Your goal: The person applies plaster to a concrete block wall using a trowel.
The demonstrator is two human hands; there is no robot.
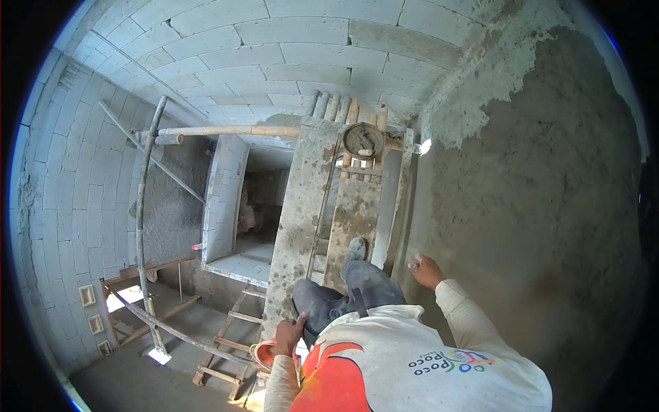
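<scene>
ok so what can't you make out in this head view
All in the head view:
Right hand: its own curled fingers hide whether it holds anything.
Orange object: partly covered by the left hand and sleeve, so its kind and whether it is held are unclear.
Left shoe: hidden by the bent left leg.
Pale piece in the round mortar pan: too small to identify.

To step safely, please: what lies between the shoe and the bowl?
In the head view: from the shoe, a stained plank, then bamboo poles with a crosspiece, up to the bowl.
</scene>
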